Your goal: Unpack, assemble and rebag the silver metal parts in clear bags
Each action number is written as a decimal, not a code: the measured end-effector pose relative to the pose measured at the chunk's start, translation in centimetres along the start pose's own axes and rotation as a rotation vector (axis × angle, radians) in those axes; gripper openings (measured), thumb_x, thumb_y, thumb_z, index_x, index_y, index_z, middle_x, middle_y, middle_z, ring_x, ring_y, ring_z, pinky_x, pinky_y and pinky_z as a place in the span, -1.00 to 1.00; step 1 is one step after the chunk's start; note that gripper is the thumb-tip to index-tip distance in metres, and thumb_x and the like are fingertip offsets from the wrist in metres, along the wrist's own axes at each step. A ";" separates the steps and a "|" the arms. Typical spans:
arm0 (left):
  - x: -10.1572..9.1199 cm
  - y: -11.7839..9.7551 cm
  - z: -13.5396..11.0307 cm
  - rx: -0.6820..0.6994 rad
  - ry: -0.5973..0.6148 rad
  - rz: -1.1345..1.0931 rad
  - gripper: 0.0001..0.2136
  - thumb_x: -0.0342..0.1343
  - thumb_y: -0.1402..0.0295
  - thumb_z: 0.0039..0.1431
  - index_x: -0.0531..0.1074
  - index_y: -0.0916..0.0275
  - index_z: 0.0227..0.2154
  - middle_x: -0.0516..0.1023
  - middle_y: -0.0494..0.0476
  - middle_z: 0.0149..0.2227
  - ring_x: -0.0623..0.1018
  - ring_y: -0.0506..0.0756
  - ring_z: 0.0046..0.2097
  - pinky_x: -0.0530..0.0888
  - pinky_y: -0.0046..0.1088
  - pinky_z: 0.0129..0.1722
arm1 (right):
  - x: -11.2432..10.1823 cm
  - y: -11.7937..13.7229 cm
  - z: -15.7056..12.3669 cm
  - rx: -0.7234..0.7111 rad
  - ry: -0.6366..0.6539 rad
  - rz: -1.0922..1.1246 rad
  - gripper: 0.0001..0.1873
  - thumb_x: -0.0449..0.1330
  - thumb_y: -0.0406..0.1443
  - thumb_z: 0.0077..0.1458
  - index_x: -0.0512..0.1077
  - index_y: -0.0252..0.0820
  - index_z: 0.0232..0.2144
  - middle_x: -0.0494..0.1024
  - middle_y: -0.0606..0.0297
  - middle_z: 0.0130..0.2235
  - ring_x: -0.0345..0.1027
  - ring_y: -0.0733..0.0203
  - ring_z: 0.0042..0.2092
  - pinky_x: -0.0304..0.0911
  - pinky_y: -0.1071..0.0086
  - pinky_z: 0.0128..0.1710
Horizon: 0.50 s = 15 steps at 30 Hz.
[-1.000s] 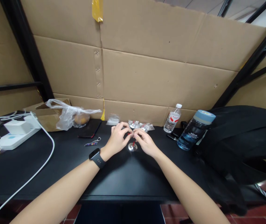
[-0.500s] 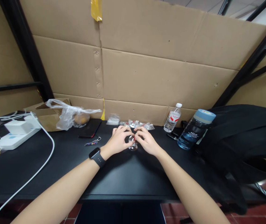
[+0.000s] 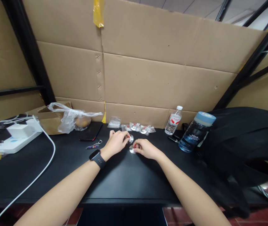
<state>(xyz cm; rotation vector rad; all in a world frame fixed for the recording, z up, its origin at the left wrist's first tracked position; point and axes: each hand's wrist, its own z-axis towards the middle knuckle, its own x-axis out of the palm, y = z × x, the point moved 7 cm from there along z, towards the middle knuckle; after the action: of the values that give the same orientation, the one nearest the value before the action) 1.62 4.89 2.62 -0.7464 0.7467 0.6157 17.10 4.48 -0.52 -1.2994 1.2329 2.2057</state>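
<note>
Over the middle of the black tabletop, my left hand (image 3: pixel 117 142) has its fingers closed on a shiny silver disc (image 3: pixel 131 139) with a red part near its centre. Closer to me and slightly right, the fingers of my right hand (image 3: pixel 148 148) pinch the red part of a second silver disc (image 3: pixel 132 150). The two discs are apart, one behind the other. Fingers cover part of each. Several small clear packets (image 3: pixel 135 126) with silver and red pieces inside lie just beyond my hands.
To the left are a keyring (image 3: pixel 93 146), a phone (image 3: pixel 91 131), a knotted plastic bag (image 3: pixel 69 121) and a white power strip (image 3: pixel 13 146) with a trailing cable. A water bottle (image 3: pixel 173 121), a blue-lidded bottle (image 3: pixel 196 133) and a black bag (image 3: pixel 246 138) stand right. Cardboard (image 3: pixel 136 84) walls the back.
My hands, together over the silver piece before, have drawn apart. Two separate silver discs now show, one at each hand. The view has tilted slightly upward.
</note>
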 end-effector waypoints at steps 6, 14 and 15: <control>0.0 1.4 0.4 -0.110 0.002 -0.075 -0.88 0.08 0.28 0.27 0.51 0.09 -0.27 0.66 0.02 -0.27 0.59 0.18 -0.16 0.24 -0.25 -0.06 | -2.6 0.1 0.2 0.042 -0.286 0.030 -0.94 0.23 -0.34 0.13 0.53 -0.15 -0.35 0.54 0.32 -0.41 0.34 0.26 -0.41 0.18 0.40 -0.36; 1.9 1.1 0.9 -0.091 0.038 -0.643 -0.82 0.15 0.19 0.21 0.51 0.19 -0.29 0.65 0.10 -0.25 0.62 0.14 -0.17 0.45 -0.36 -0.08 | -2.9 0.7 0.3 -0.003 -0.386 0.552 -0.80 0.27 -0.14 0.13 0.47 -0.15 -0.31 0.54 0.19 -0.09 0.50 0.16 -0.21 0.37 0.35 -0.31; 2.0 1.1 0.9 -0.093 0.041 -0.691 -0.81 0.17 0.19 0.20 0.51 0.20 -0.29 0.65 0.11 -0.25 0.62 0.14 -0.17 0.46 -0.36 -0.07 | -2.5 0.6 0.4 0.009 -0.359 0.623 -0.78 0.28 -0.13 0.13 0.46 -0.15 -0.30 0.53 0.19 -0.06 0.51 0.17 -0.22 0.39 0.35 -0.31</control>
<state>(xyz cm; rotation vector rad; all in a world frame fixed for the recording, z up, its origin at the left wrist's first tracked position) 2.39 6.68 1.09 -1.0365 0.4515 0.0070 17.91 4.83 1.94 -0.4989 1.6396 2.6724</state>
